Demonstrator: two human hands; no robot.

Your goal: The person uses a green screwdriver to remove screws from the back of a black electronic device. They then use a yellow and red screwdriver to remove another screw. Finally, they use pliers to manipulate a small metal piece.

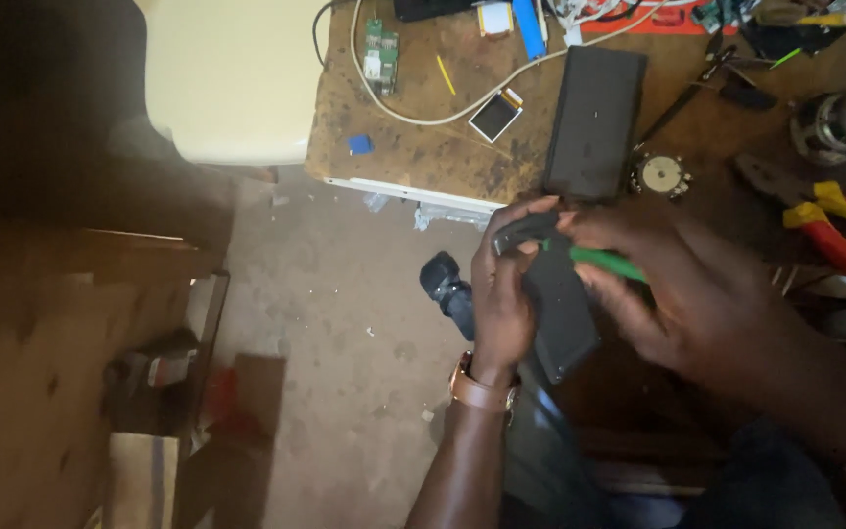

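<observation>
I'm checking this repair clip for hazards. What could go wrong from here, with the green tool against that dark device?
1. The right hand presses a green tool toward the left hand, whose fingers wrap the dark flat device; a slip could jab them.
2. The device is held in the air over the floor, off the workbench, so it might drop.
3. The view is dim and blurred, so the tool tip may be misplaced.

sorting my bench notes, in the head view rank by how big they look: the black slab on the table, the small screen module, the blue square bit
1. black slab
2. small screen module
3. blue square bit

All three lie on the same table top, so nearness hardly skews this.
</observation>
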